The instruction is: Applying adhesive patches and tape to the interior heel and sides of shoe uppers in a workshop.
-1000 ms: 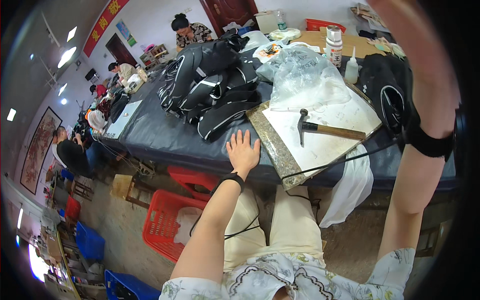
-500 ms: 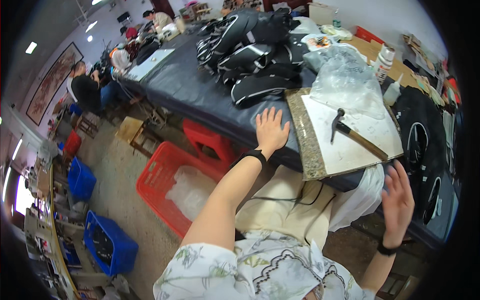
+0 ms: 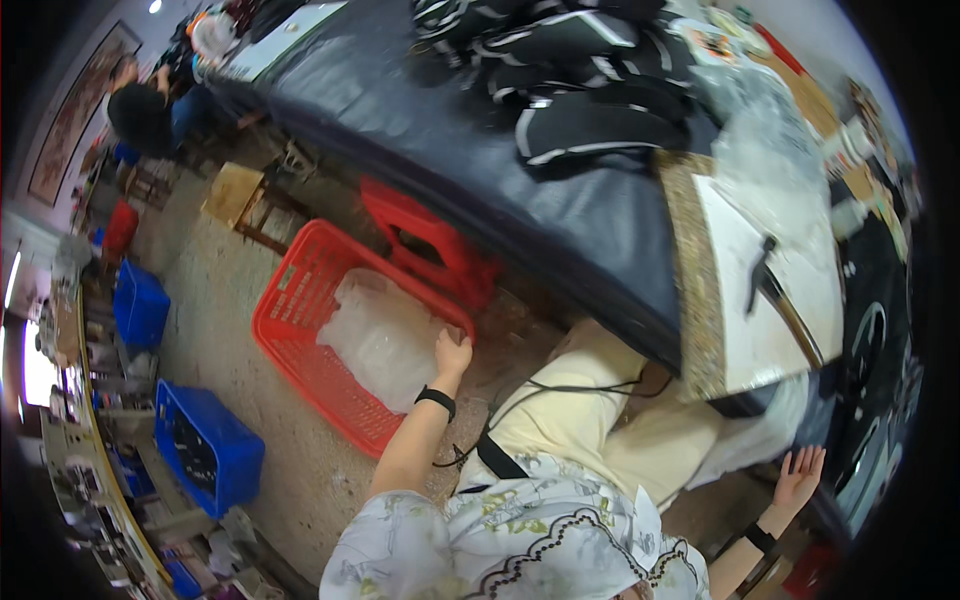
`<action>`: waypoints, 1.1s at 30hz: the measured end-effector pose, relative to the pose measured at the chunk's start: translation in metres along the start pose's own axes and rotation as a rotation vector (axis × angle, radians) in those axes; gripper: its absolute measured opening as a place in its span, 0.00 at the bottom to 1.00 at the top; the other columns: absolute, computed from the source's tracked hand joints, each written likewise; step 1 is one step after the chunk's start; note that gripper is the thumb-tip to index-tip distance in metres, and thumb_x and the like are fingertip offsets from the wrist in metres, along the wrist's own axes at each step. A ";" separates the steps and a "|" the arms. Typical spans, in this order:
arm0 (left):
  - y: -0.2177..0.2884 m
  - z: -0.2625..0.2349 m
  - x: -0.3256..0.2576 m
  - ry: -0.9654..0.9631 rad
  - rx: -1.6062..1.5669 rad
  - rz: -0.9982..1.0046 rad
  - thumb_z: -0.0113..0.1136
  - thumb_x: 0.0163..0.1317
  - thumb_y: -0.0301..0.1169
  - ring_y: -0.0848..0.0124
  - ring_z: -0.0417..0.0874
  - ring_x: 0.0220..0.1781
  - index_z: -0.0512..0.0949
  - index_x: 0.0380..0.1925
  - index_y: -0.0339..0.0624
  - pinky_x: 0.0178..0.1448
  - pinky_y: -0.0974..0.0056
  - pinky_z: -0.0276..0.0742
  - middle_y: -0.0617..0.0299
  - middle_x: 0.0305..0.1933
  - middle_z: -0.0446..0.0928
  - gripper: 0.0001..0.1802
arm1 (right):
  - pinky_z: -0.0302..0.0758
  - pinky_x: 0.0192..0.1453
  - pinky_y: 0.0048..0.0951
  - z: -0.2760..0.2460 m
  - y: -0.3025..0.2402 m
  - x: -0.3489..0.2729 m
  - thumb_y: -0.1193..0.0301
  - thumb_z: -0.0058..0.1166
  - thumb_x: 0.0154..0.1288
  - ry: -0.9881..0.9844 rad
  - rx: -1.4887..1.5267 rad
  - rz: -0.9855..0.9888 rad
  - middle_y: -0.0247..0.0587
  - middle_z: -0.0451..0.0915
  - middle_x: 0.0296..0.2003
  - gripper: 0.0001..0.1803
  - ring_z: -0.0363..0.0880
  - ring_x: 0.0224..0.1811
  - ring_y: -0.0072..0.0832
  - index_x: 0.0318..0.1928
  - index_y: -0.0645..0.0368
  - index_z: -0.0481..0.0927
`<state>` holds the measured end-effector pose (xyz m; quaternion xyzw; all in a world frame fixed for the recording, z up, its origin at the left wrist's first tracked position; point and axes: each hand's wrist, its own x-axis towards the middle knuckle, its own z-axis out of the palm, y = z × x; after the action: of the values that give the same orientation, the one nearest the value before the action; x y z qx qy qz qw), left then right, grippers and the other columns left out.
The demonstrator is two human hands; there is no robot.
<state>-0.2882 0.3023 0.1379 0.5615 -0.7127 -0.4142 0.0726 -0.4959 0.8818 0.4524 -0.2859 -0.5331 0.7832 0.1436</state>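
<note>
Plastic bag [image 3: 378,338], clear and crumpled, fills one red basket [image 3: 300,345] on the floor. Left hand [image 3: 452,352] rests on the bag at the basket's near rim, fingers loosely curled. Right hand [image 3: 800,476] hangs open and empty below the table's [image 3: 480,170] near edge. One hammer [image 3: 778,297] lies on one white board [image 3: 770,270]. Two blue crates [image 3: 205,450] stand beyond the basket.

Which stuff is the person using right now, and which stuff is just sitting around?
In use:
left hand
clear plastic bag
red basket

Just lying about:
hammer
blue crate
red stool
right hand, open, holding nothing
</note>
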 end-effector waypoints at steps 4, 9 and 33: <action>-0.077 0.015 0.030 -0.104 0.077 -0.152 0.66 0.43 0.41 0.48 0.69 0.59 0.64 0.55 0.30 0.61 0.57 0.65 0.36 0.53 0.69 0.40 | 0.47 0.70 0.36 0.044 0.027 0.010 0.51 0.55 0.58 0.003 -0.255 -0.185 0.44 0.53 0.66 0.43 0.52 0.67 0.33 0.66 0.60 0.53; -0.023 0.021 0.022 -0.546 -0.009 -0.059 0.62 0.44 0.33 0.57 0.74 0.55 0.71 0.51 0.35 0.58 0.60 0.67 0.44 0.50 0.75 0.31 | 0.47 0.70 0.35 0.075 0.051 -0.009 0.52 0.53 0.60 -0.017 -0.339 -0.150 0.44 0.49 0.67 0.44 0.50 0.68 0.33 0.67 0.61 0.48; 0.132 -0.091 0.027 -0.866 -0.192 0.367 0.50 0.63 0.30 0.70 0.80 0.37 0.73 0.45 0.30 0.44 0.68 0.73 0.57 0.35 0.79 0.15 | 0.50 0.68 0.32 0.024 -0.025 -0.021 0.66 0.57 0.57 0.283 -0.426 -0.603 0.45 0.54 0.64 0.36 0.50 0.67 0.36 0.64 0.59 0.58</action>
<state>-0.3437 0.2358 0.2752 0.1929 -0.7232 -0.6543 -0.1077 -0.4956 0.8628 0.4875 -0.2450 -0.7186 0.5308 0.3767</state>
